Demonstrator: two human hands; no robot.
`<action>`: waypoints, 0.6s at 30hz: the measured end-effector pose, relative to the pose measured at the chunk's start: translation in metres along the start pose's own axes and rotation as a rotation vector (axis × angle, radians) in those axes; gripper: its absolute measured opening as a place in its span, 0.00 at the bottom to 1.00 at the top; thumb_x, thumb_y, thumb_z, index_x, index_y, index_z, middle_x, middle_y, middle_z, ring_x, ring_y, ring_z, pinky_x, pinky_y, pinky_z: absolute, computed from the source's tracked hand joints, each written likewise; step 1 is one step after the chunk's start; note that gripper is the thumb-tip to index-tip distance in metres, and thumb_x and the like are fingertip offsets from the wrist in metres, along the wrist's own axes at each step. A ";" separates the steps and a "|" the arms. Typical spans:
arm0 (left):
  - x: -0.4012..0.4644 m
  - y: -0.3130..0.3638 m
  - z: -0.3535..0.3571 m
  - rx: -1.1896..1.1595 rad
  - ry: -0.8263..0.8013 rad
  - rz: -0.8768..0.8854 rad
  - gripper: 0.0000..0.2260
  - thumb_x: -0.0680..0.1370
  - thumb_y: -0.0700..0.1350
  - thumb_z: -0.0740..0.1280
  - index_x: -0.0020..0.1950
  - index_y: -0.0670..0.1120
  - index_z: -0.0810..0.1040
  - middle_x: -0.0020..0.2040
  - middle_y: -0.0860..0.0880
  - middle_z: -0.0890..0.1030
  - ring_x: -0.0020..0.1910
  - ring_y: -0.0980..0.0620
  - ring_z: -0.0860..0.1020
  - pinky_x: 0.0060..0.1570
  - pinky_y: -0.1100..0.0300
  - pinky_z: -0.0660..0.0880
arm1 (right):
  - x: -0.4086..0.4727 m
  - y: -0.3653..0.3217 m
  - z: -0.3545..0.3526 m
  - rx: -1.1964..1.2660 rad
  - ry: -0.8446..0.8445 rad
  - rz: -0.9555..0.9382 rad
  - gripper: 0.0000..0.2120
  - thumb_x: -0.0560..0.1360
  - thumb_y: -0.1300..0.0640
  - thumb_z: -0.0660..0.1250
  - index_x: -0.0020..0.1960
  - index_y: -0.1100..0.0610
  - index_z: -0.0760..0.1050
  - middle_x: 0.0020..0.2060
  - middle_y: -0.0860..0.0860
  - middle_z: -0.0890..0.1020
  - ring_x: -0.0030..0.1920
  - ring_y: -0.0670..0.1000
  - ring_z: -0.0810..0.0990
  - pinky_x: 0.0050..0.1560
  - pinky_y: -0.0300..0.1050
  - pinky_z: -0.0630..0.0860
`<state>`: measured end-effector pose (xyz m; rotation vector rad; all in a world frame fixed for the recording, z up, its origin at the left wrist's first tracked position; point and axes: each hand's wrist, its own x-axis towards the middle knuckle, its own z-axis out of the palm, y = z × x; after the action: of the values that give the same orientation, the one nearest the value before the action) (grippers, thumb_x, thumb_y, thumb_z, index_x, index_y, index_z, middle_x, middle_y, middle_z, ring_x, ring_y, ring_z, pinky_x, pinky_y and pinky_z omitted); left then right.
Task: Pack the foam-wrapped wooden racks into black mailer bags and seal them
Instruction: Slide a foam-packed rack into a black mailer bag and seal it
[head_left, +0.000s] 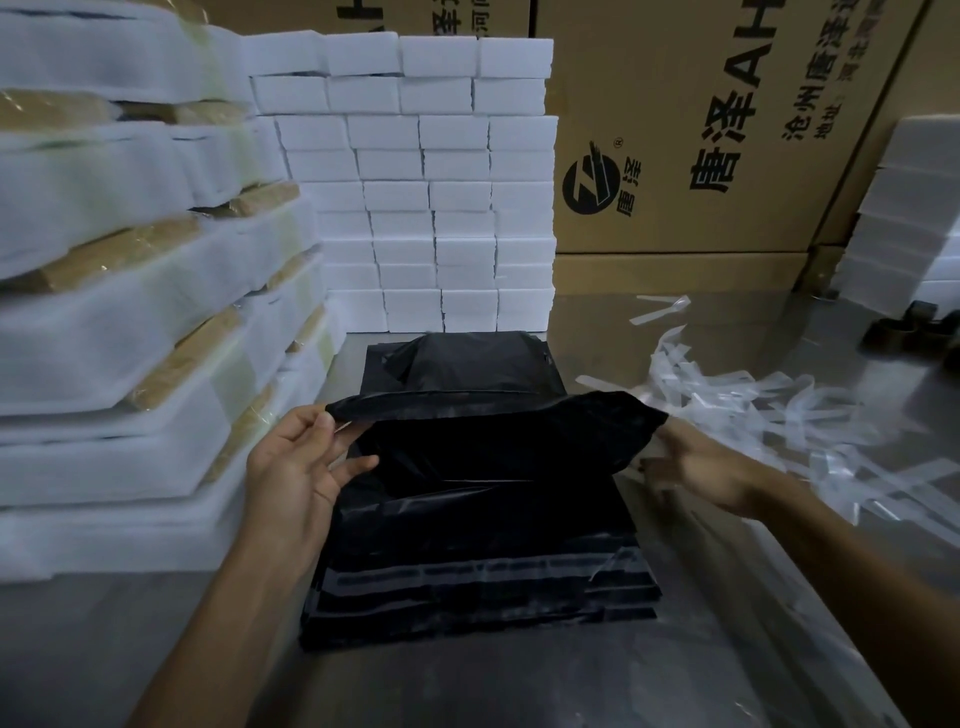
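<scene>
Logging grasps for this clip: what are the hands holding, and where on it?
Both hold the top black mailer bag: left hand pinches its left corner, right hand its right edge.

Both hands out front, spread apart

Left hand (296, 462) palm-up, thumb and forefinger pinching the bag (493, 447) edge, other fingers loosely extended; right hand (696, 467), blurred, grips the opposite edge, forearm angled inward.

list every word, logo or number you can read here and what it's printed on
"唐泽" in large black characters, followed by "AH" cut off by the frame edge: on the big cardboard carton.
"沧州唐泽": smaller line beside it on the same carton; the rest is cut off.
"地址": smallest line there; what follows is too blurred to read.
Round black logo with ® and small "唐泽": same carton.
Print on the second carton: cropped, unreadable.
Strip print on the mailer bags: too blurred.
</scene>
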<state>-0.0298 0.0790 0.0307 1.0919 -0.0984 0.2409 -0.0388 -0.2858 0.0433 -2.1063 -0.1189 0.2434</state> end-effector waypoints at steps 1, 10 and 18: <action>0.000 0.000 0.000 0.006 0.000 0.007 0.07 0.82 0.37 0.59 0.45 0.42 0.75 0.46 0.46 0.85 0.51 0.47 0.84 0.36 0.58 0.80 | -0.003 -0.002 0.004 -0.023 -0.056 -0.008 0.29 0.68 0.65 0.67 0.62 0.40 0.68 0.56 0.45 0.78 0.51 0.40 0.79 0.44 0.34 0.78; 0.001 -0.018 -0.014 0.133 -0.236 -0.022 0.23 0.73 0.39 0.73 0.64 0.50 0.71 0.55 0.53 0.83 0.57 0.54 0.80 0.55 0.59 0.77 | 0.009 0.002 0.044 0.264 0.269 -0.228 0.16 0.69 0.55 0.77 0.55 0.51 0.81 0.48 0.45 0.87 0.49 0.45 0.86 0.45 0.34 0.79; 0.008 -0.035 0.018 0.679 -0.233 0.145 0.18 0.76 0.39 0.71 0.60 0.59 0.79 0.61 0.66 0.77 0.61 0.71 0.73 0.55 0.80 0.66 | 0.024 -0.002 0.059 0.294 0.408 -0.346 0.08 0.77 0.63 0.70 0.50 0.50 0.81 0.40 0.41 0.86 0.42 0.41 0.85 0.44 0.34 0.78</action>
<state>-0.0132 0.0483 0.0101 1.7905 -0.3217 0.2849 -0.0284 -0.2314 0.0124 -1.7664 -0.1881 -0.3557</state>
